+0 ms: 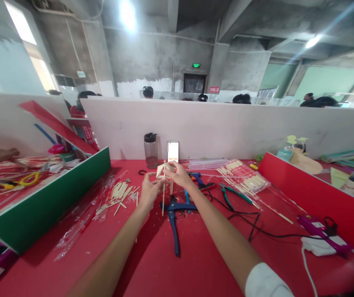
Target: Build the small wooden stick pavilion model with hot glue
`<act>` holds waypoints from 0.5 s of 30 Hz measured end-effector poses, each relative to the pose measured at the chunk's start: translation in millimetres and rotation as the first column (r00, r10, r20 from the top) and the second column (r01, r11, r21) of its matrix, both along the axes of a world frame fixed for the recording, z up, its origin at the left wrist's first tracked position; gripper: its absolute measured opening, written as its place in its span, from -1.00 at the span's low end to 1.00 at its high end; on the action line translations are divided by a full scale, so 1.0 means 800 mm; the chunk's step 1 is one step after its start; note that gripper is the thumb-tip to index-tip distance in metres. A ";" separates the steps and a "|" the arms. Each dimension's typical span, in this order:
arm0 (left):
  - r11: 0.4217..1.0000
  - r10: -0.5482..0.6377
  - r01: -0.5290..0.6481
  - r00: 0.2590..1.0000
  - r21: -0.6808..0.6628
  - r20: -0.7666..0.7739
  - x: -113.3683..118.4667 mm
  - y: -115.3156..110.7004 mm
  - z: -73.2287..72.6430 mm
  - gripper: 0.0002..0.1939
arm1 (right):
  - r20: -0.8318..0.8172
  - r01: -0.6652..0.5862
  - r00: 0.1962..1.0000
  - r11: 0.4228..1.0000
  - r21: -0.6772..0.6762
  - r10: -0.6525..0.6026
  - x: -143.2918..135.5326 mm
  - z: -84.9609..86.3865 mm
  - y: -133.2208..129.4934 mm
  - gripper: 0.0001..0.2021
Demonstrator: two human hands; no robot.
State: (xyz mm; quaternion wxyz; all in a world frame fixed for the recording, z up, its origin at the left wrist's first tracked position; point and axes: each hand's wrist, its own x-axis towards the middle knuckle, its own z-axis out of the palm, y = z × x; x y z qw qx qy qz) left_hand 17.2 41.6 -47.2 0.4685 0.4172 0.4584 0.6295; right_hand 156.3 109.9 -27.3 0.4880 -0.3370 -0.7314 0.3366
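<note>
Both hands are raised over the middle of the red table, closed on one small wooden stick model (163, 198). Its top looks like a slanted, pale roof-like piece, and thin sticks hang down from it. My left hand (152, 189) pinches it from the left side. My right hand (179, 175) grips it near the top from the right, and its fingertips partly hide the joints. Below the model lies a dark blue hand cutter (172, 214), handles spread. A blue glue gun (197, 178) rests just beyond my right wrist, partly covered.
Cut sticks (121, 194) and clear plastic wrap lie left. Right are green-handled pliers (237, 195), bundled sticks (244, 177), black cable and a purple power strip (322, 233). A bottle (151, 150) and lit phone (173, 151) stand behind. Green (56, 198) and red (315, 202) dividers flank the space.
</note>
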 end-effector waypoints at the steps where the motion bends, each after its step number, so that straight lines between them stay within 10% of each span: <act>1: 1.000 -0.012 0.012 1.000 -0.002 -0.007 -0.002 0.001 0.000 -0.29 | -0.001 0.001 1.000 1.000 0.002 -0.001 0.000 0.000 0.000 -0.71; 15: 0.990 -0.103 0.115 0.986 0.086 -0.129 -0.004 -0.005 0.010 -0.13 | -0.020 -0.045 0.999 0.999 0.021 0.045 0.003 -0.007 0.009 -0.67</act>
